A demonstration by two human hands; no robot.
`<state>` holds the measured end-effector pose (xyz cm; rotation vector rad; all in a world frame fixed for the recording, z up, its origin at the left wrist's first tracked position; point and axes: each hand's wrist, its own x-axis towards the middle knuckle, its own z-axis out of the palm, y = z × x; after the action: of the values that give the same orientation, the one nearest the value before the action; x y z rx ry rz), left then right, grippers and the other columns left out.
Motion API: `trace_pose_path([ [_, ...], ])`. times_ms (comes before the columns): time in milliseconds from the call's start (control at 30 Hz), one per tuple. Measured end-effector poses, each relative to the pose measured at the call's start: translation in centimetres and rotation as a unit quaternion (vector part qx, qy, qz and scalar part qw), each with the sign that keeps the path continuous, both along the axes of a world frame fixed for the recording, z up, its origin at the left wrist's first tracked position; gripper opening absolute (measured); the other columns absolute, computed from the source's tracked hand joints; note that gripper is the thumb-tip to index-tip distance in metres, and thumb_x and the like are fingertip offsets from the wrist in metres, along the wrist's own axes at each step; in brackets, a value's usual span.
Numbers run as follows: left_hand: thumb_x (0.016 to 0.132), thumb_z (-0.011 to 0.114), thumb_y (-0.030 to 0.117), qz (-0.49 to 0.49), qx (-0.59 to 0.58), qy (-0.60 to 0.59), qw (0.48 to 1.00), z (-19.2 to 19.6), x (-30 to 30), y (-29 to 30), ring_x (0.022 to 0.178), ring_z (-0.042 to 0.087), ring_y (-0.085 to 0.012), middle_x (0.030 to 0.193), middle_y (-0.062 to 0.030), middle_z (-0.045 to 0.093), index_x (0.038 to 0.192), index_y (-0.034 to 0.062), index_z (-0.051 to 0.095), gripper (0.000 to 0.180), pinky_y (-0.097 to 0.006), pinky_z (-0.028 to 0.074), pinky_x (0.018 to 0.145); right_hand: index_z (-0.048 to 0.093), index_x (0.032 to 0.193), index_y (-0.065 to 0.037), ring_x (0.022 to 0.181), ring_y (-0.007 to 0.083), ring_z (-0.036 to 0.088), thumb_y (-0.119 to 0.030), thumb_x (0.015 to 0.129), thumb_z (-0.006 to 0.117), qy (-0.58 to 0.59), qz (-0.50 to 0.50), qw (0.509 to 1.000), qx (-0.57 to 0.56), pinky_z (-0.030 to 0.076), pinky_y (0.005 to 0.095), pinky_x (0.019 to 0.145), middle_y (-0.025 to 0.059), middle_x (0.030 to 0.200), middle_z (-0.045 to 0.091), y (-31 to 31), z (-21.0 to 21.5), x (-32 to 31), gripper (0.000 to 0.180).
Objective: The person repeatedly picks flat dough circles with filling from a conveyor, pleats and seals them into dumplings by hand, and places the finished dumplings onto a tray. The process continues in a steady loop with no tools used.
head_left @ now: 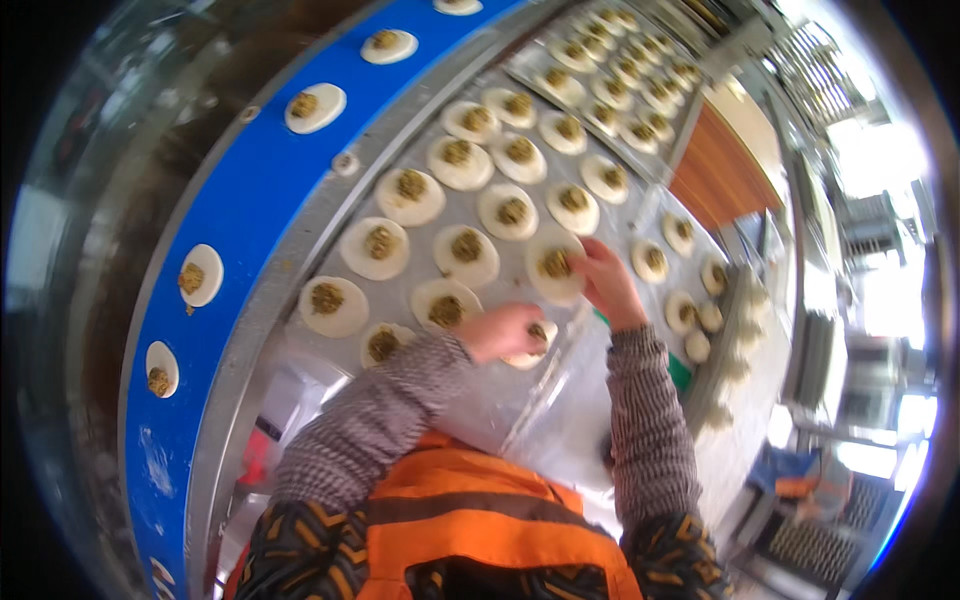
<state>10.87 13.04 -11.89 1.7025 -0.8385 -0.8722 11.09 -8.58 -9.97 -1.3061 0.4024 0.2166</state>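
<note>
A: What have the hands got?
B: On my head view, the right hand (607,280) pinches the right edge of a dough round (541,246), brownish-green filling (555,263) on top. The left hand (503,330) curls at a second round (522,361); I can't tell if it's clamped.
A: Where's that?
B: Over the near part of the metal table (421,262). Filled rounds (410,198) sit in rows beyond and left.
A: Around it?
B: Blue belt (235,190) on the left, carrying more; loaded tray (576,119) at far end.
</note>
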Motion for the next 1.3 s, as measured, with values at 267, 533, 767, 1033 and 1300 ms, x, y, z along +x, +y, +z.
trace_pose_path([
  [267, 0.079, 0.073, 0.011, 0.316, -0.088, -0.101, 0.939, 1.3, 4.7, 8.0, 0.092, 0.064, -0.0272, 0.101, -0.0157, 0.064, 0.106, 0.0021, 0.062, 0.030, -0.037, 0.051, 0.080, 0.065, 0.113, -0.003, 0.098, 0.0240, 0.065, -0.002, 0.083, 0.065, -0.146, -0.004, 0.856, -0.495, 0.054, 0.0340, 0.077, 0.0114, 0.108, 0.067, 2.8, 3.6, 4.5, 0.031],
  [533, 0.082, 0.070, 0.007, 0.524, 0.217, -0.370, 0.736, -3.2, 15.3, 30.3, 0.105, 0.060, -0.0356, 0.118, -0.0197, 0.061, 0.123, 0.0029, 0.055, 0.044, -0.040, 0.050, 0.089, 0.059, 0.127, -0.009, 0.111, 0.0307, 0.060, -0.006, 0.082, 0.070, -0.409, 0.267, 0.702, -0.518, 0.051, 0.0373, 0.094, 0.0103, 0.125, 0.062, 23.2, 0.9, 26.9, 0.046],
  [767, 0.088, 0.068, 0.009, 0.578, -0.015, -0.002, 0.816, -4.6, 11.2, 36.9, 0.095, 0.061, -0.0111, 0.110, -0.0087, 0.063, 0.118, -0.0002, 0.058, 0.033, -0.023, 0.050, 0.082, 0.068, 0.108, -0.003, 0.094, 0.0314, 0.064, -0.021, 0.080, 0.071, -0.389, 0.412, 0.655, -0.499, 0.052, 0.0389, 0.085, 0.0146, 0.099, 0.070, 32.2, -2.5, 28.6, 0.033],
  [1033, 0.083, 0.074, 0.018, 0.541, 0.182, 0.009, 0.821, -6.5, 5.3, 46.7, 0.120, 0.051, -0.0228, 0.140, -0.0120, 0.047, 0.125, 0.0035, 0.058, 0.047, -0.037, 0.044, 0.097, 0.066, 0.117, -0.003, 0.107, 0.0315, 0.061, -0.058, 0.070, 0.075, -0.237, 0.484, 0.684, -0.491, 0.048, 0.0406, 0.092, 0.0166, 0.115, 0.065, 37.9, -5.6, 26.4, 0.073],
  [1300, 0.087, 0.063, 0.013, 0.407, 0.228, 0.060, 0.882, -5.5, 2.2, 55.2, 0.107, 0.058, -0.0252, 0.114, -0.0135, 0.058, 0.122, 0.0004, 0.050, 0.039, -0.036, 0.048, 0.089, 0.069, 0.075, -0.007, 0.068, 0.0275, 0.062, -0.023, 0.069, 0.073, -0.418, 0.424, 0.695, -0.404, 0.050, 0.0397, 0.064, 0.0139, 0.071, 0.064, 46.9, -7.3, 15.2, 0.017],
])
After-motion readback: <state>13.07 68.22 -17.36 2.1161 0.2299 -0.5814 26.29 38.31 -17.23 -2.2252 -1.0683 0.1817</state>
